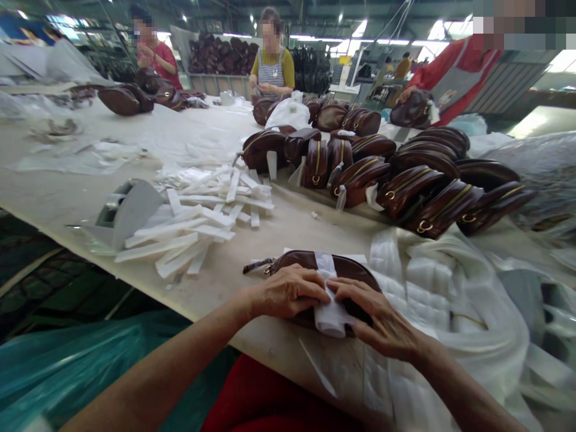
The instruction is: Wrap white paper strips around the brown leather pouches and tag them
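A dark brown leather pouch (pixel 355 271) lies at the table's near edge, its zipper pull sticking out to the left. Around its middle runs a white wrapping strip (pixel 324 262), with a loose rolled end hanging on the near side. My left hand (pixel 292 291) rests over the pouch's left part, fingers curled together with their tips on the strip. From the other side my right hand (pixel 375 315) grips the strip, index finger and thumb bent around it. Both sets of fingertips nearly meet at the pouch's middle. Part of the pouch is hidden under my hands.
Loose white strips (pixel 193 222) are heaped at left beside a grey tape dispenser (pixel 130 213). Rows of brown pouches (pixel 414 192) stand behind. White foam wrap (pixel 477 306) spreads at right, near another grey dispenser (pixel 524 306). Several co-workers (pixel 272 66) stand across the table.
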`<state>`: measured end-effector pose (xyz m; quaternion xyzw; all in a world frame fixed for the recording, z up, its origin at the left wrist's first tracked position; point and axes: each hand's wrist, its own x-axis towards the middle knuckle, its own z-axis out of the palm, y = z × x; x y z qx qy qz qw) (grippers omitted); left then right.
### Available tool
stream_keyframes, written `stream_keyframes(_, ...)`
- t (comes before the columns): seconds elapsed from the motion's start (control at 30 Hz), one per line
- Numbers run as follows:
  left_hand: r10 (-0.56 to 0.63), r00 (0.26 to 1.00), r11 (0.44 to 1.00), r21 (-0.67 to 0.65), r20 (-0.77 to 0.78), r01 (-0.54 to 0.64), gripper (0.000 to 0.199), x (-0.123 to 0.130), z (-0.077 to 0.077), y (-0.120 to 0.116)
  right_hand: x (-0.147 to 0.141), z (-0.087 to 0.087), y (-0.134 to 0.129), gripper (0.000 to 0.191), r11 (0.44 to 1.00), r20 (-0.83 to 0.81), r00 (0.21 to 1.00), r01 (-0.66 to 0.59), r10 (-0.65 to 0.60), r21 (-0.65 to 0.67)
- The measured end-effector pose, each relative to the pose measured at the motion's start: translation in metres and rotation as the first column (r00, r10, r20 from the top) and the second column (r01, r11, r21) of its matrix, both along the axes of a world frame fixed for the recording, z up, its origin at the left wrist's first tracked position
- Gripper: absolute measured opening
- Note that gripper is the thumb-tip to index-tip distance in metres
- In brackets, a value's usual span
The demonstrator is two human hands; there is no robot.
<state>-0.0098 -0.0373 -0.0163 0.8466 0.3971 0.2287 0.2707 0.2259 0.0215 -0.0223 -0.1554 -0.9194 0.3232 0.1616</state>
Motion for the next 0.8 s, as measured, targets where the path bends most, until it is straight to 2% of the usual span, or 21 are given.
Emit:
stream_keyframes(0.1,-0.054,0.998,0.998,0.041,-0.029,0.055,0.038,-0.004,0.001,-0.001,0.005,0.002,0.001,0.042,0.999,0.063,0.997,-0.039,0.039,-0.006)
stream_keyframes(0.23,-0.1,0.985,0.989,0.096,-0.139,0.114,0.048,-0.004,0.002,-0.004,0.004,0.0,-0.001,0.055,0.993,0.028,0.997,-0.069,0.067,0.094)
stream_keyframes(0.33,-0.044,0.963,0.968,0.226,-0.264,0.106,0.038,0.003,-0.002,-0.009,0.0,-0.005,-0.005,0.057,0.979,-0.022,0.998,-0.053,0.059,0.195)
stream_keyframes(0.43,0.028,0.945,0.906,0.407,-0.326,0.114,0.021,0.011,-0.008,-0.015,-0.002,-0.01,-0.009,0.062,0.949,-0.046,0.997,-0.047,0.064,0.31)
stream_keyframes(0.53,0.057,0.916,0.846,0.506,-0.397,0.166,0.024,0.014,-0.01,-0.019,0.0,-0.011,-0.009,0.068,0.906,0.0,0.996,-0.084,0.092,0.414)
stream_keyframes(0.7,0.048,0.864,0.809,0.527,-0.501,0.261,0.028,0.012,-0.01,-0.023,0.006,-0.015,-0.003,0.063,0.866,0.11,0.98,-0.199,0.167,0.458)
stream_keyframes(0.8,0.044,0.871,0.778,0.564,-0.489,0.277,0.029,0.011,-0.023,-0.024,0.007,-0.028,-0.001,0.053,0.845,0.089,0.976,-0.218,0.201,0.488)
